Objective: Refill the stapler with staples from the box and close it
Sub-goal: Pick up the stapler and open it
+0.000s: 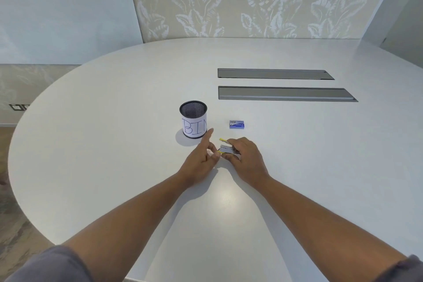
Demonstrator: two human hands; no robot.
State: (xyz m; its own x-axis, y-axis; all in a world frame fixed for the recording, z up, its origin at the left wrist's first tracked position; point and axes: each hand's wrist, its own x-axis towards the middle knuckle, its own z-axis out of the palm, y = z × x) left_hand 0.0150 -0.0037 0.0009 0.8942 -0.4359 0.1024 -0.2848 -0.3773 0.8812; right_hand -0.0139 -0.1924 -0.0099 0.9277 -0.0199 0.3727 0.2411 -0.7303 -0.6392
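Two hands work at the middle of my head view. One small stapler [226, 149], grey metal with yellow tips, lies opened on the smooth white oval table [114, 121]; my right hand [246, 158] grips it, while my left hand [201, 160] pinches its near yellow end, forefinger pointing out. One blue staple box [238, 124] sits just behind. One black mesh cup [193, 119], paper-wrapped, stands left. Two grey cable slots [286, 93] lie farther back.

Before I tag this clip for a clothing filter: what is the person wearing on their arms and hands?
Both forearms are bare. The left hand and right hand show no gloves, rings or watch. Short grey sleeves show at the bottom corners.
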